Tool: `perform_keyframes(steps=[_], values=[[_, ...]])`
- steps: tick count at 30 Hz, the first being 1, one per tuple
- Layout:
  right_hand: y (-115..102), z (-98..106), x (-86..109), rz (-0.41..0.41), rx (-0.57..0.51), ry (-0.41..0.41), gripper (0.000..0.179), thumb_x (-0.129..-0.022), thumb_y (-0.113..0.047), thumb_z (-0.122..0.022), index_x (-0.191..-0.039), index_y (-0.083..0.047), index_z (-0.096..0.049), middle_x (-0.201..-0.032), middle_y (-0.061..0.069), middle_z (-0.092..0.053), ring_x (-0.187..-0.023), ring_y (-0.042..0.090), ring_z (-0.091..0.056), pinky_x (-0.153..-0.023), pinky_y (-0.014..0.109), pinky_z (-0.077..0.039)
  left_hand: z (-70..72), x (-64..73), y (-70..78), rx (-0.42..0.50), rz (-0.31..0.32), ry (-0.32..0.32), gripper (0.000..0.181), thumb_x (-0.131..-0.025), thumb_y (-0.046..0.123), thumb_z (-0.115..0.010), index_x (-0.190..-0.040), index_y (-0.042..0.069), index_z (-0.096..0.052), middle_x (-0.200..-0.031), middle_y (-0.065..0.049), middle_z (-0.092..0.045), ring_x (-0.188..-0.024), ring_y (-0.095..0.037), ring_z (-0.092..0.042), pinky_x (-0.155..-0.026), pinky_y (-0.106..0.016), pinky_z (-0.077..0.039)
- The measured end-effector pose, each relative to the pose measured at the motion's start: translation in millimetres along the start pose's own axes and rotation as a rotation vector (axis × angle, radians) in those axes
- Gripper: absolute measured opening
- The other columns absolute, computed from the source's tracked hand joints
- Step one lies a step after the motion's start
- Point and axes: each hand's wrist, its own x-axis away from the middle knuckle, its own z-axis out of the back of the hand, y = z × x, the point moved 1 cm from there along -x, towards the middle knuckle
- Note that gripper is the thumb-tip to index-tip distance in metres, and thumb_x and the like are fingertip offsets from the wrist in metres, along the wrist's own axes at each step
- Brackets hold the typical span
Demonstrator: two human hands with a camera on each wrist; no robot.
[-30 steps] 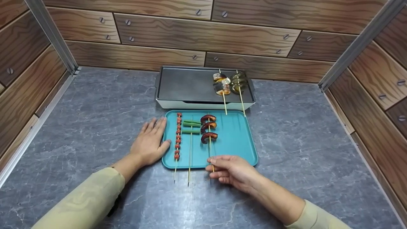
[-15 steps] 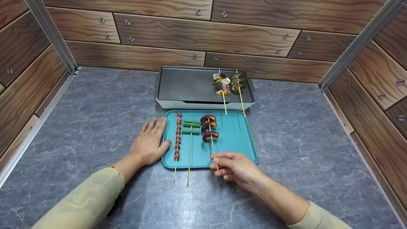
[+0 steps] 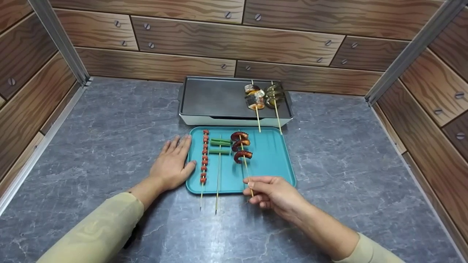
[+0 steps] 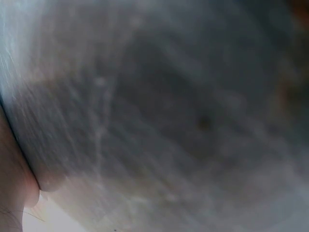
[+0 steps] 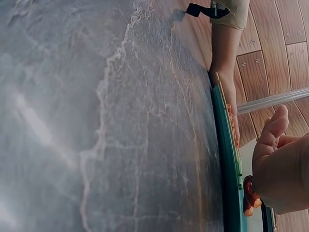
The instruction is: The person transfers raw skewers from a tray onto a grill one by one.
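Between thumb and fingers my right hand point(image 3: 276, 193) pinches the bare lower end of an octopus-tentacle skewer point(image 3: 242, 156). Its curled dark-red pieces are over the middle of the teal tray point(image 3: 270, 160), and the stick slants down to the right. Whether the far end touches the tray I cannot tell. My left hand point(image 3: 171, 166) lies flat at the tray's left edge, fingers straight, thumb at the rim. A skewer of small red pieces point(image 3: 204, 157) and a skewer of green bean-like sticks point(image 3: 220, 142) lie left of the octopus. The left wrist view is a dark blur.
Behind the tray stands a griddle point(image 3: 212, 96) with a dark flat plate. On its right side lie a fish-chunk skewer point(image 3: 255, 99) and a dark green skewer point(image 3: 274, 95), their sticks jutting over the front edge. Wood-patterned walls point(image 3: 190, 36) enclose the grey marbled table point(image 3: 120, 120).
My right hand has shifted a little to the right, carrying the lower end of the octopus skewer with it, so the stick now slants. The left hand has stayed in place.
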Motion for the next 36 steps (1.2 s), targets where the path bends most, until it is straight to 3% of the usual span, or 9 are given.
perform_keyframes(steps=[17,25,36], values=[[-27,-3,5.1,0.046,0.056,-0.031,0.048,-0.104,-0.018,-0.071,-0.144,0.005,-0.061,-0.103,0.012,-0.079,-0.071,0.01,-0.075,-0.059,0.019,-0.057,0.4,-1.1,-0.7,-0.002,-0.002,0.009,0.082,-0.109,0.051,-0.039,-0.17,0.005,-0.01,-0.176,-0.011,-0.014,-0.163,-0.035,-0.007,-0.132,-0.05,-0.001],[-51,-8,-10.1,0.09,0.122,-0.019,0.045,-0.105,-0.019,-0.069,-0.145,0.001,-0.063,-0.107,0.01,-0.078,-0.075,0.012,-0.074,-0.064,0.021,-0.058,0.1,-0.8,-1.5,0.004,0.002,0.005,0.082,-0.109,0.05,-0.04,-0.17,0.005,-0.01,-0.176,-0.011,-0.016,-0.163,-0.035,-0.007,-0.132,-0.051,-0.001],[-88,-14,-43.8,0.133,0.114,0.045,0.038,-0.106,-0.016,-0.066,-0.142,-0.003,-0.066,-0.108,0.011,-0.078,-0.078,0.014,-0.075,-0.067,0.023,-0.06,-2.3,-1.4,-2.4,-0.004,-0.005,-0.008,0.083,-0.109,0.052,-0.038,-0.171,0.006,-0.008,-0.176,-0.01,-0.013,-0.163,-0.034,-0.004,-0.131,-0.05,0.001]])
